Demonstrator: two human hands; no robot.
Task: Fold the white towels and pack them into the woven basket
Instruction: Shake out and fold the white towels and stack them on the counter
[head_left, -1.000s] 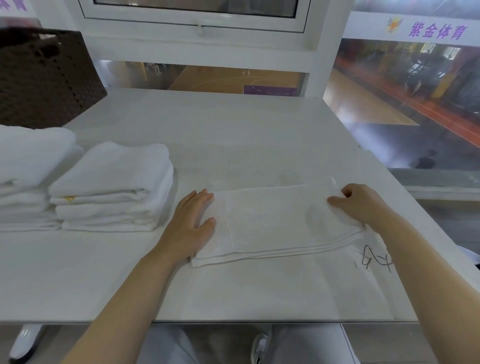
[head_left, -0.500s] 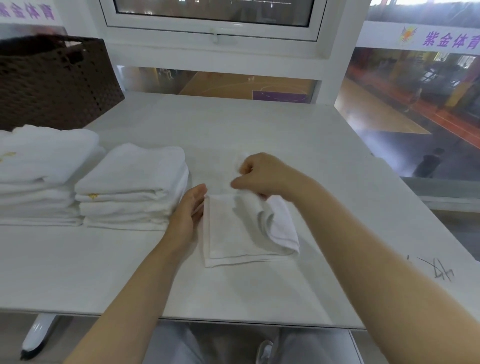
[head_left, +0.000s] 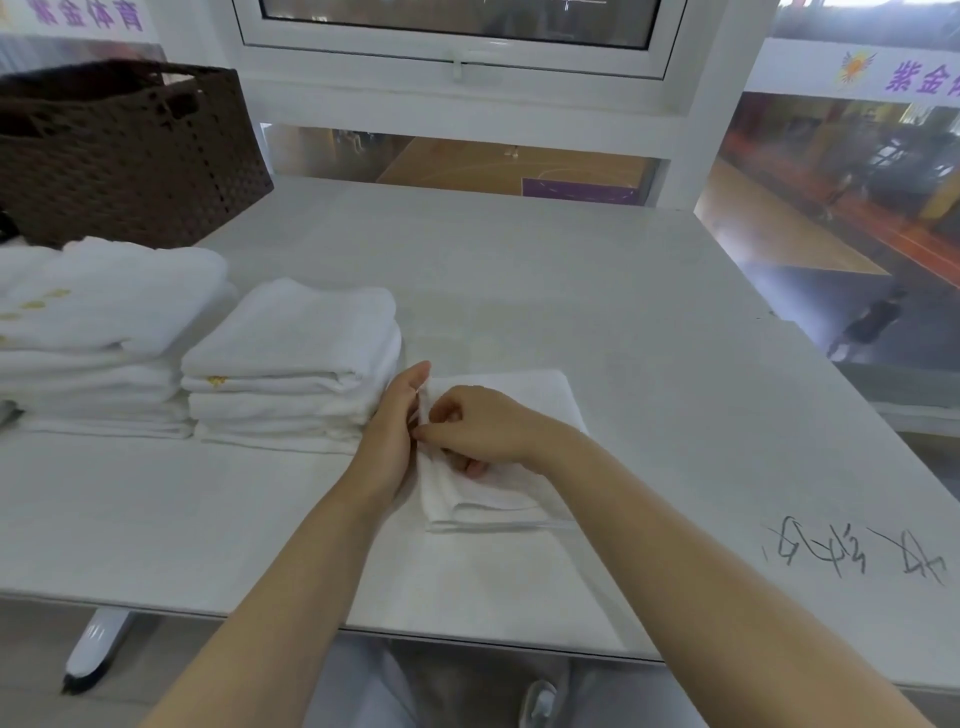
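Note:
A small folded white towel (head_left: 524, 400) lies on the white table (head_left: 571, 280) in front of me. My right hand (head_left: 483, 426) rests on its left part, fingers curled and pinching the towel's left edge. My left hand (head_left: 392, 426) stands on edge with straight fingers against the towel's left side. Two stacks of folded white towels sit to the left: a nearer stack (head_left: 291, 364) beside my left hand and a farther stack (head_left: 98, 332) at the frame's edge. The dark brown woven basket (head_left: 124, 156) stands at the back left behind the stacks.
The table's front edge (head_left: 467, 639) runs just below my forearms. Black handwriting (head_left: 852, 556) marks the tabletop at the right. A window frame (head_left: 457, 67) and glass overlooking a sports hall lie behind the table.
My right hand carried the towel's right end over to the left, folding it in half. The towel now lies flat and smaller, and my right hand has come down on its left edge.

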